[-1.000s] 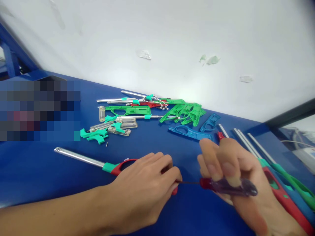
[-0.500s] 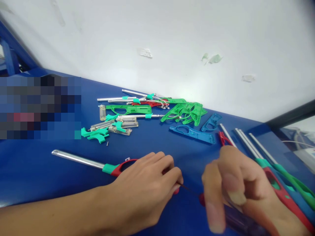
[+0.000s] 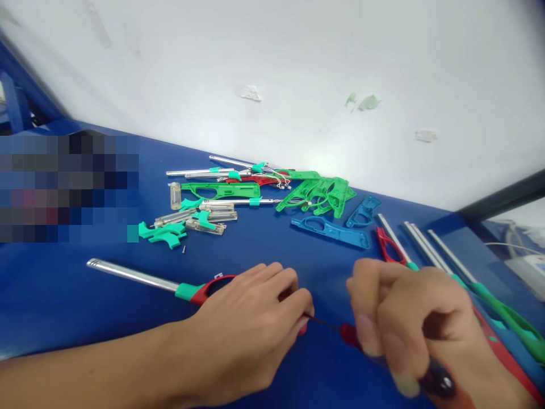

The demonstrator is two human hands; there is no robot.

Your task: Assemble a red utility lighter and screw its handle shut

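Observation:
A red gas lighter [image 3: 199,293] with a teal collar and a long silver barrel lies on the blue table, the barrel pointing left. My left hand [image 3: 255,318] is closed over its handle and hides most of it. In my right hand [image 3: 409,324] is a screwdriver [image 3: 349,335] with a red and dark handle, its thin shaft reaching to the fingertips of my left hand. Where the screwdriver tip ends is hidden by those fingers.
Farther back lie green shell halves [image 3: 225,190], blue shell halves [image 3: 332,232], silver barrels [image 3: 238,202] with wires, clear fuel tanks [image 3: 206,226], teal triggers [image 3: 168,233] and a small screw [image 3: 184,249]. Several long lighters [image 3: 498,307] lie at right. A white wall [image 3: 298,85] stands behind.
My right hand has turned and its fingers have shifted along the screwdriver, so the handle's rear end now shows. My left hand and the lighter have stayed about where they were.

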